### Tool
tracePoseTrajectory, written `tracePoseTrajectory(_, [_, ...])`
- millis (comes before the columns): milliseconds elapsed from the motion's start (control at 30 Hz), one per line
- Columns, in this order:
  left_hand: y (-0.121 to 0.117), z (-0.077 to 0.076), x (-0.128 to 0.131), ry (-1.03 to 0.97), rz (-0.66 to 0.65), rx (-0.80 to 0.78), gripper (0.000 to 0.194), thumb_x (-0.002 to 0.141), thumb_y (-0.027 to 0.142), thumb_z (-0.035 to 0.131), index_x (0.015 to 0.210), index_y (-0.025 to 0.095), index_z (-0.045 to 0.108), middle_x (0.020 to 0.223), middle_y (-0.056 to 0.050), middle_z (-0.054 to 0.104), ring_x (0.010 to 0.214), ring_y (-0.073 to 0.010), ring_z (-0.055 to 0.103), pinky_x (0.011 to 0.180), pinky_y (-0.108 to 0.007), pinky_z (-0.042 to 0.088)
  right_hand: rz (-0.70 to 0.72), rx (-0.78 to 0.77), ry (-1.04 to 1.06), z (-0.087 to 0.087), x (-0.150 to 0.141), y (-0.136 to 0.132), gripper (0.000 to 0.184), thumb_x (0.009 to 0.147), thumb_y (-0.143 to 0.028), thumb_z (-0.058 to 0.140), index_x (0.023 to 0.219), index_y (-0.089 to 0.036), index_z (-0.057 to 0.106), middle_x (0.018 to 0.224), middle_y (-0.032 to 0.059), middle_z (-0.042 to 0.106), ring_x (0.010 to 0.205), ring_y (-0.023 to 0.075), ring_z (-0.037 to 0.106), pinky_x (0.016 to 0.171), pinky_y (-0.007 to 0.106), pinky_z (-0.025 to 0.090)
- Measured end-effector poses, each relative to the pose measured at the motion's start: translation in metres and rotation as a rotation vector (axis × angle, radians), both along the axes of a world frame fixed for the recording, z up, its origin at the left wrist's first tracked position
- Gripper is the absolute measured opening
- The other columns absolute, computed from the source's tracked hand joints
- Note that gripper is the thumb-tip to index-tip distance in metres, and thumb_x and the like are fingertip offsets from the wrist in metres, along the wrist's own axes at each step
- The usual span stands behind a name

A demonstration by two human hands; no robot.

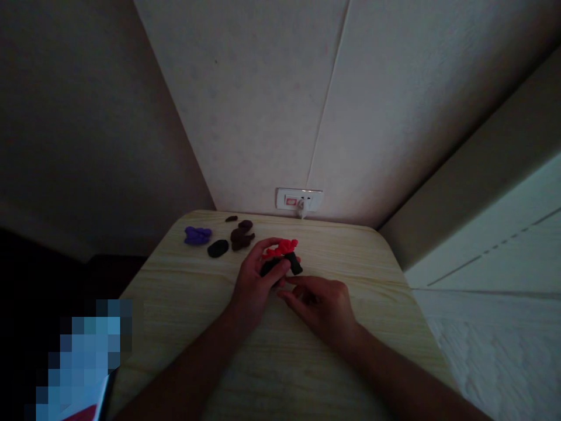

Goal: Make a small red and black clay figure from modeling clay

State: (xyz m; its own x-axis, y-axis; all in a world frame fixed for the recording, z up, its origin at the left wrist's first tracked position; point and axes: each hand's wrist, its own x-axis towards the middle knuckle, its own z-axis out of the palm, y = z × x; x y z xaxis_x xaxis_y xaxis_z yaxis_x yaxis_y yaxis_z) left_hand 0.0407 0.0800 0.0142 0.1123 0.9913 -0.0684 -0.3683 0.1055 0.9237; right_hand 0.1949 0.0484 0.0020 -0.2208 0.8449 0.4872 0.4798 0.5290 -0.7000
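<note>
My left hand is wrapped round a small black and red figure that looks like modelling clay. Its red, bumpy part sticks up above the fingers, and a black block-like piece juts out to the right. The rest of the figure is hidden by my thumb and palm. Just below and to the right, my right hand has thumb and forefinger brought together near the figure's lower side. Whatever those fingertips hold, if anything, is too small and dark to make out.
On the pale wooden table, left of my hands, lie a purple lump, a black oval disc and several dark brown lumps. Behind, a socket with a plug is on the wall. A blurred-out screen is at lower left.
</note>
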Motion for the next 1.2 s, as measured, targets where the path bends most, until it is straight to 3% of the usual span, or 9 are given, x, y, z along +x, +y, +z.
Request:
tracePoseTrajectory(133, [0.000,-0.003,-0.001,0.089,0.010,0.045,0.043,0.079,0.029,0.082,0.117,0.024,0.063,0.071,0.004,0.068,0.053,-0.0078,0.055,0.054,-0.018,0.046,-0.043,-0.218,0.089,0.000,-0.001,0.002,0.020,0.085,-0.035,0.078,0.083,-0.016,0.075,0.062,0.0013,0.071,0.049,0.0116,0.061,0.050,0.022,0.047])
tracePoseTrajectory(300, [0.001,-0.004,-0.003,0.186,0.039,0.101,0.039,0.080,0.029,0.081,0.115,0.024,0.065,0.083,0.000,0.074,0.054,-0.0077,0.055,0.054,-0.020,0.046,-0.100,-0.420,0.217,0.007,0.005,0.006,0.029,0.087,-0.042,0.072,0.076,-0.016,0.068,0.057,0.0005,0.065,0.047,0.0107,0.054,0.044,0.021,0.039])
tracePoseTrajectory(400, [0.000,-0.005,-0.004,0.237,0.028,0.143,0.036,0.081,0.028,0.080,0.114,0.023,0.066,0.084,0.000,0.073,0.054,-0.0086,0.056,0.052,-0.020,0.047,-0.124,-0.414,0.304,0.006,0.009,0.011,0.026,0.086,-0.042,0.075,0.095,-0.017,0.072,0.074,0.0033,0.073,0.054,0.0119,0.058,0.047,0.022,0.043])
tracePoseTrajectory(533, [0.000,-0.009,-0.005,0.293,-0.003,0.206,0.033,0.083,0.028,0.078,0.114,0.024,0.069,0.104,-0.004,0.075,0.062,-0.0103,0.062,0.053,-0.021,0.051,-0.077,-0.412,0.465,-0.004,0.012,0.018,0.036,0.078,-0.035,0.084,0.110,-0.022,0.073,0.099,0.0057,0.078,0.070,0.0144,0.067,0.064,0.026,0.055])
tracePoseTrajectory(767, [-0.001,-0.006,-0.004,0.318,0.004,0.226,0.038,0.084,0.028,0.076,0.122,0.025,0.069,0.100,-0.003,0.075,0.052,-0.0082,0.059,0.048,-0.022,0.052,-0.018,-0.521,0.668,-0.003,0.012,0.021,0.035,0.071,-0.031,0.089,0.102,-0.022,0.076,0.091,0.0044,0.079,0.073,0.0166,0.071,0.069,0.029,0.060])
tracePoseTrajectory(1000, [-0.002,-0.005,-0.005,0.313,0.088,0.217,0.055,0.085,0.033,0.075,0.136,0.024,0.059,0.099,-0.006,0.077,0.048,-0.0092,0.059,0.050,-0.026,0.054,-0.117,-0.384,0.640,-0.002,0.017,0.025,0.028,0.076,-0.031,0.086,0.100,-0.021,0.076,0.080,0.0024,0.073,0.066,0.0151,0.066,0.062,0.027,0.056])
tracePoseTrajectory(1200, [0.006,-0.006,-0.007,0.251,0.141,0.119,0.045,0.084,0.031,0.074,0.126,0.021,0.061,0.092,-0.004,0.076,0.051,-0.0088,0.051,0.046,-0.021,0.040,-0.140,-0.322,0.608,0.000,0.023,0.032,0.019,0.079,-0.035,0.083,0.089,-0.020,0.076,0.090,0.0048,0.072,0.074,0.0168,0.066,0.068,0.029,0.058])
